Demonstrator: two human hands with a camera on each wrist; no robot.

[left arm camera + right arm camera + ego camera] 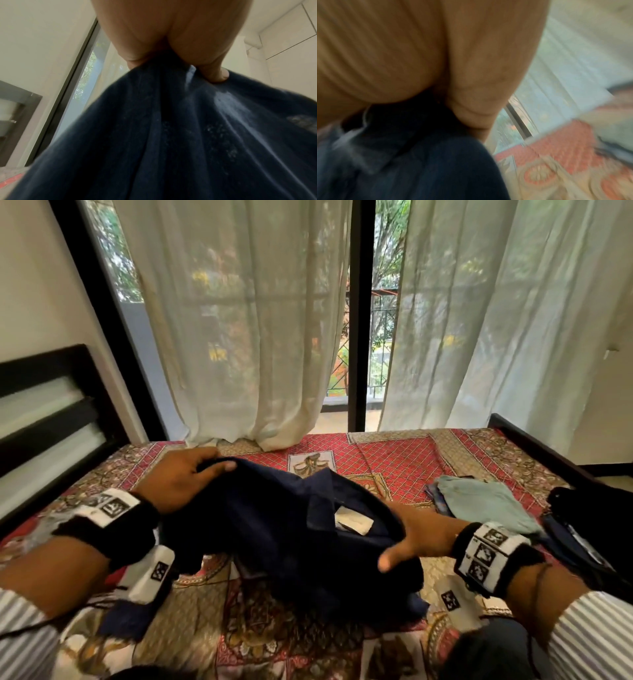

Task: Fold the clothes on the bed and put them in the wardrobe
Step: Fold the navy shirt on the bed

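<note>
Head view: a dark navy shirt was held up off the bed, bunched between both hands at the middle of the frame. Its long axis ran from about 10 o'clock, at the left hand, down to about 4 o'clock, at the right hand. Collar and white neck label faced up, near the right hand; the loose bulk drooped toward 6 o'clock, and its lower edge seemed to touch the patterned red bedspread. Left hand: fingers curled over the top edge of the cloth, thumb laid along it, clamped on the shirt. Left wrist view confirmed it: palm above, a gather of navy cloth pinched between thumb and fingers and fanning downward. Right hand: thumb stuck out toward 8 o'clock, fingers tucked under the shirt's edge. Right wrist view was blurred, but showed the palm closed against dark cloth, so it gripped the shirt too. At 3 o'clock from the shirt, well apart, a folded pale green garment lay flat on the bed on top of other folded cloth. A black item sat at the far right edge; could not tell what it was. Sheer white curtains hung at 12 o'clock, dark headboard at 9 o'clock.
</note>
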